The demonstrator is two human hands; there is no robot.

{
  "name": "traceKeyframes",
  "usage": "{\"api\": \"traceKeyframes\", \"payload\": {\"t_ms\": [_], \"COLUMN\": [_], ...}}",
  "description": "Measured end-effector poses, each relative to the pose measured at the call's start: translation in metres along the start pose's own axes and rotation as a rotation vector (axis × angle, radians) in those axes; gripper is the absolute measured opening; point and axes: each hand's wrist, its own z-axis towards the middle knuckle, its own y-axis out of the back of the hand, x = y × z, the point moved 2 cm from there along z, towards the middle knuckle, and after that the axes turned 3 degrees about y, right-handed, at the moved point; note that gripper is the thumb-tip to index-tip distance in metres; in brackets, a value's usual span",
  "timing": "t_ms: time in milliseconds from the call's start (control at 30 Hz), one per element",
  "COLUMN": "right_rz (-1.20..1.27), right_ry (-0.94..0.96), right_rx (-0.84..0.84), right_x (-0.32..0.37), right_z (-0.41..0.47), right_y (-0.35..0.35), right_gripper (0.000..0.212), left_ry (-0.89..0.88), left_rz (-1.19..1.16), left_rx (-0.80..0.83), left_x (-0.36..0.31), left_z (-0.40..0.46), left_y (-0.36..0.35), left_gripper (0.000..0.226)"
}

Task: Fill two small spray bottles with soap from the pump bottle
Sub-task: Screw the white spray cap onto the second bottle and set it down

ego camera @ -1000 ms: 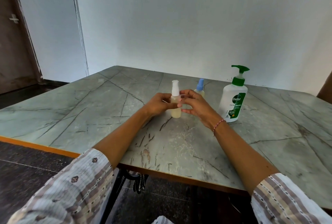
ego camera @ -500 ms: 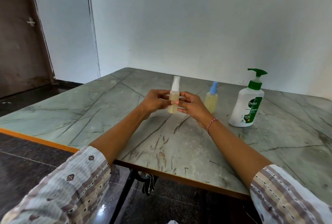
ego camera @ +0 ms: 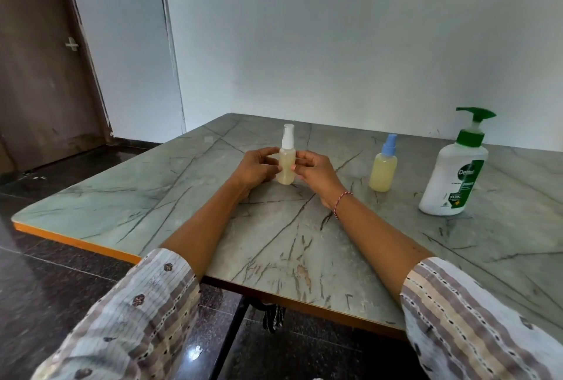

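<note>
A small clear spray bottle with a white cap (ego camera: 286, 163) stands upright on the table, holding pale yellow liquid. My left hand (ego camera: 257, 167) and my right hand (ego camera: 315, 172) hold its body from either side with curled fingertips. A second small spray bottle with a blue cap (ego camera: 383, 169), also filled with yellow liquid, stands to the right, apart from my hands. Further right stands the white soap pump bottle (ego camera: 451, 178) with a green pump head.
The grey marble-patterned table (ego camera: 274, 242) has an orange front edge close to my forearms. A brown door (ego camera: 36, 74) and white wall lie to the left and behind. Dark tiled floor shows below the table edge.
The view swung left, so all the bottles appear further right in frame. Both hands stayed on the white-capped bottle.
</note>
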Motion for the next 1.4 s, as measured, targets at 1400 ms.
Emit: {"api": "traceKeyframes", "payload": {"t_ms": [1400], "right_rz": [-0.291], "right_ry": [0.04], "right_rx": [-0.15], "right_x": [0.005], "right_z": [-0.03], "right_y": [0.053], "right_gripper": [0.032], "left_ry": [-0.106], "left_rz": [0.067], "left_rx": [-0.16], "left_x": [-0.029], "left_z": [-0.028], "left_y": [-0.078], "left_gripper": [0.032]}}
